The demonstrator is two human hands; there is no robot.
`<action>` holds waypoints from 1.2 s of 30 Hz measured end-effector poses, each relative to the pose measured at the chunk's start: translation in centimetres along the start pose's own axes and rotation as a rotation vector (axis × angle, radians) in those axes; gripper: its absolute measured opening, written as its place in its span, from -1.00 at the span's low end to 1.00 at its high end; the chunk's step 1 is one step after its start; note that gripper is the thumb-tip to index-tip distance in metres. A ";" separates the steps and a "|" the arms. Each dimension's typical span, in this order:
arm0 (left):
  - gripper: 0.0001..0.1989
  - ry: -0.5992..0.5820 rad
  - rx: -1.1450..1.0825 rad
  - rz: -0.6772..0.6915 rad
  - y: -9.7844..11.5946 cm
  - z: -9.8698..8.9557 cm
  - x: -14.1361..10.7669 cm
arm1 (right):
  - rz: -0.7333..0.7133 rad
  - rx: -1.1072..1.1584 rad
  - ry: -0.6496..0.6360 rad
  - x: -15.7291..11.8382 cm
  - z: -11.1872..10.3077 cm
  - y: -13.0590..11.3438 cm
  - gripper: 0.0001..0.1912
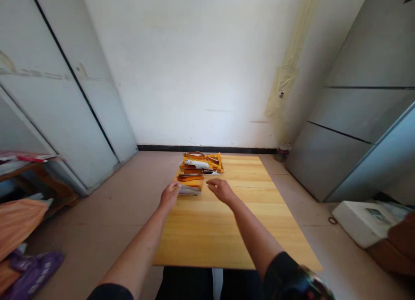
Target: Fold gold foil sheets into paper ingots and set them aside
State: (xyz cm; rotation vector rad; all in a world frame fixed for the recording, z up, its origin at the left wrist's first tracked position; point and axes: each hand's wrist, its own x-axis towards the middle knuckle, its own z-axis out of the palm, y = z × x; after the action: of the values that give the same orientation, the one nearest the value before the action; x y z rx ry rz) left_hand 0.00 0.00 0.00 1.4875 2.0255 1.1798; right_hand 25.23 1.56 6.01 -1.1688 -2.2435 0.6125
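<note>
Step, I judge: squaring the stack (191,183) by the table's (246,226) left edge, toward the far corner. Left hand (170,195) at its left end, right hand (221,190) just off its right; I can't make out either grip. Next needs light inward pressure.

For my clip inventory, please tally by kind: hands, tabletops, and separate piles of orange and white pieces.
Hands: 2 (left hand, right hand)
Tabletops: 1 (wooden tabletop)
Piles: 2 (near pile, far pile; individual pieces too blurred to count)
Total: 5
</note>
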 end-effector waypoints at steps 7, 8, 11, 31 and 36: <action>-0.78 0.046 -0.016 0.018 -0.3 0.7 -0.6 | 0.121 -0.289 -0.148 4.8 7.4 -1.9 -0.75; -0.79 0.046 -0.018 0.025 -0.3 0.7 -0.6 | 0.129 -0.302 -0.142 4.6 7.5 -1.9 -0.74; -0.79 0.046 -0.017 0.041 -0.2 0.5 -0.6 | 0.129 -0.320 -0.129 4.1 7.6 -2.1 -0.76; -0.75 0.007 0.144 0.172 1.4 -0.8 0.1 | 0.184 -0.283 -0.102 5.1 6.4 -1.8 -0.86; -0.69 -0.036 0.180 0.196 0.9 -0.7 0.0 | 0.237 -0.184 -0.031 5.3 7.5 -1.5 -0.93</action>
State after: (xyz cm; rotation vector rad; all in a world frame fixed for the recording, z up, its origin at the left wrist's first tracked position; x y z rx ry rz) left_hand 0.07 -0.24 1.15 1.8162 2.0445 1.0558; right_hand 17.00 4.15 2.58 -1.5418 -2.2420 0.5252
